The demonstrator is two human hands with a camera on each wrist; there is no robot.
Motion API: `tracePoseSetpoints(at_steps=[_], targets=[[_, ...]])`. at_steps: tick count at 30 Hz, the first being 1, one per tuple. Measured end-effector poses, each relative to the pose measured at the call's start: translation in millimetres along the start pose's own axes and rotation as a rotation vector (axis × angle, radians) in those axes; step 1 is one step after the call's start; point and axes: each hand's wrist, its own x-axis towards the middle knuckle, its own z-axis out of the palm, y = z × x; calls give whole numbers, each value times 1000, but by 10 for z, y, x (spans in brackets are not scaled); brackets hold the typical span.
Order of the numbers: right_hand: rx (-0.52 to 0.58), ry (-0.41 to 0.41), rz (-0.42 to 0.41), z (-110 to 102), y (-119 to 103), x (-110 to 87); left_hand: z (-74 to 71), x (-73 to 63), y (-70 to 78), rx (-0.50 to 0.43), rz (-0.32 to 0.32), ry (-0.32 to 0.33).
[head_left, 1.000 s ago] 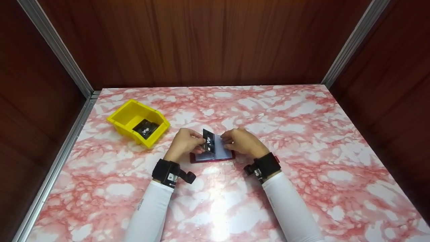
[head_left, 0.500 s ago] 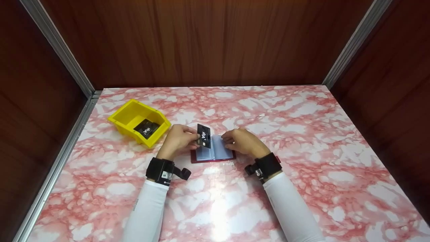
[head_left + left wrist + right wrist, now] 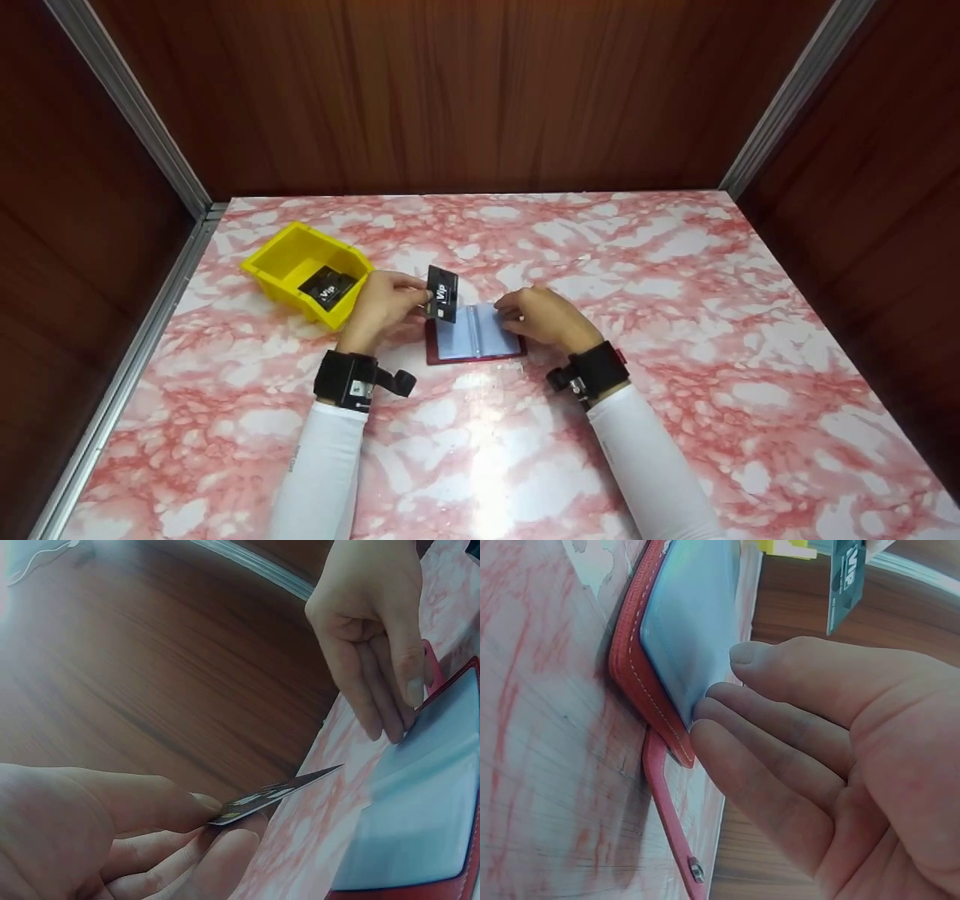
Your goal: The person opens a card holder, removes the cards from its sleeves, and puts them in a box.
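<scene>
My left hand (image 3: 381,306) pinches a black Vip card (image 3: 443,294) between thumb and fingers, tilted above the left part of a card holder. That red card holder (image 3: 433,352) lies spread out on the table, showing clear plastic sleeves (image 3: 496,339) on both sides of its fold. At its right edge is my right hand (image 3: 547,315); in the right wrist view its fingertips touch the sleeve edge, while the thumb (image 3: 751,654) stands apart from them. A red strap with a metal snap (image 3: 697,870) sticks out from the holder there.
A yellow bin (image 3: 274,279) stands to the left, close to my left hand, with black Vip cards (image 3: 327,288) inside. The table (image 3: 637,247) has a pink and white marbled top. Dark wooden panels (image 3: 465,97) enclose its back and sides.
My left hand has drawn the card to the left and away from me, off the holder's middle, baring more of the left sleeve. My right hand has stayed in place.
</scene>
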Motion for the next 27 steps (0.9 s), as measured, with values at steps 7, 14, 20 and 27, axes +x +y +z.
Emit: tracePoseSetpoints(at_steps=[7, 14, 20, 27], targets=[[5, 6, -1, 4, 4, -14, -222, -28, 7, 69, 122, 136], [-16, 23, 13, 17, 5, -15, -480, -44, -11, 108, 112, 267], [-8, 14, 28, 23, 1, -13, -703, -57, -50, 248, 102, 439], [-11, 17, 27, 23, -2, -11, -918, -88, -114, 351, 152, 623]])
